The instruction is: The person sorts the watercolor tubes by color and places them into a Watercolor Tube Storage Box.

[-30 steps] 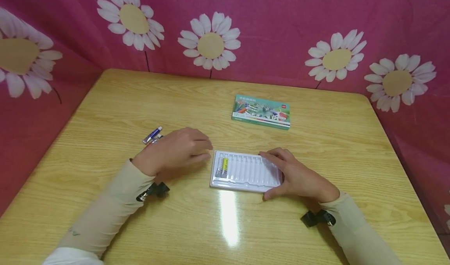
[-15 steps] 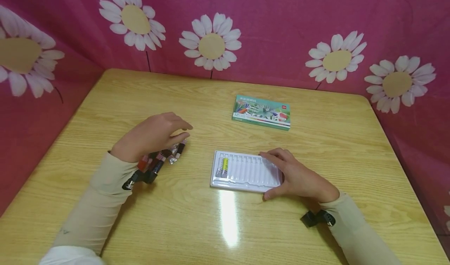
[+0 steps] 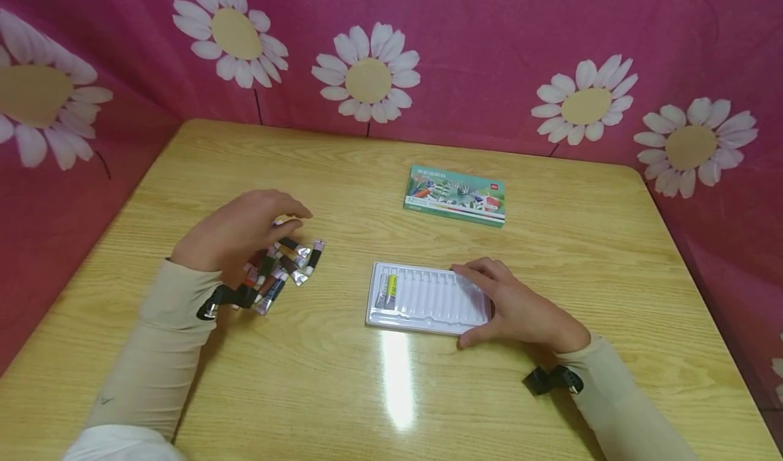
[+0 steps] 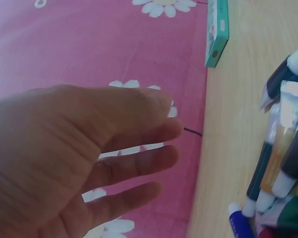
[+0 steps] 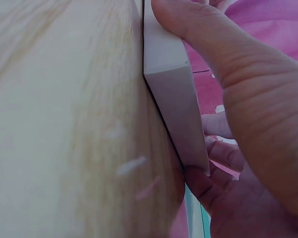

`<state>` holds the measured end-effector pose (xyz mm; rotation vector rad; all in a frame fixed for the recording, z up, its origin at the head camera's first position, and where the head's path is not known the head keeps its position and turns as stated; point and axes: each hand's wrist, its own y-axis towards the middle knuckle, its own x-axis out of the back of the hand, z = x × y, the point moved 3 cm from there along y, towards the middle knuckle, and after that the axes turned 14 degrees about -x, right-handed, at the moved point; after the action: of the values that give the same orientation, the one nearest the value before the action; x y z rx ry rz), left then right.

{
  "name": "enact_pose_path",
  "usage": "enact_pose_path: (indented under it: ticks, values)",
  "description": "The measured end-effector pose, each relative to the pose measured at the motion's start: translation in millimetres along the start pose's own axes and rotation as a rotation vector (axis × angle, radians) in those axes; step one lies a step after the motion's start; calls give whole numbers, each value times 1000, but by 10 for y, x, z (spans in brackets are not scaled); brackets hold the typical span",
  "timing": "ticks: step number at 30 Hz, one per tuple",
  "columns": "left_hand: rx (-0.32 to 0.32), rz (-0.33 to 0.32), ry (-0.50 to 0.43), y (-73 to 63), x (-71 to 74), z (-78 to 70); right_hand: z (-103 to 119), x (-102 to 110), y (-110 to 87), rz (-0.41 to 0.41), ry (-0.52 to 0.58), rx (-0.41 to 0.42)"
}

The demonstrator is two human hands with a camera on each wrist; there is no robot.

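Observation:
My left hand point(image 3: 235, 226) hovers over a loose pile of small paint tubes point(image 3: 270, 294), its fingers relaxed and apart. In the left wrist view nothing lies between the thumb and fingers point(image 4: 134, 163), and capped tubes point(image 4: 276, 163) in dark, ochre, green and blue lie off to the right. Part of the pile is hidden under the hand and wrist. At the middle of the table lies a white slotted tray point(image 3: 437, 298). Its two leftmost slots hold a grey tube point(image 3: 382, 294) and a yellow-banded tube point(image 3: 392, 285). My right hand point(image 3: 520, 304) grips the tray's right end, thumb in front, fingers behind.
A flat green printed paint box point(image 3: 455, 196) lies behind the tray. The wooden table point(image 3: 342, 393) meets a pink cloth with white daisies point(image 3: 477, 53) along its back and sides. Each wrist carries a black strapped camera point(image 3: 538, 381).
My left hand has moved from beside the tray's left end leftward and back over the tube pile, uncovering more tubes on its right. My right hand and the tray have stayed in place.

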<state>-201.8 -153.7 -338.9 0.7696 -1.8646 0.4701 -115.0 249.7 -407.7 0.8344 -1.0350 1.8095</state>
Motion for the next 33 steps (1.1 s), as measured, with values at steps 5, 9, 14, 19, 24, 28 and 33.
enact_pose_path:
  ticks: [5, 9, 14, 19, 24, 28, 33]
  values:
    - [34, 36, -26, -34, 22, 57, -9, -8, -3, 0, 1, -5]
    - [71, 118, -84, -43, -17, 94, -16, -12, -9, -1, 2, -9]
    - [131, 200, -205, -46, -106, 112, -20, -16, -9, -1, 6, -5]
    - [94, 222, -166, -15, -179, 114, -23, -20, -2, 1, 4, -4]
    - [45, 215, -112, 17, -216, 122, -20, -20, 3, -1, 0, 5]
    - [63, 215, -119, 19, -227, 127, -23, -18, 5, -3, -7, 9]
    - [30, 211, -89, 50, -257, 118, -27, -19, 10, -1, -4, 4]
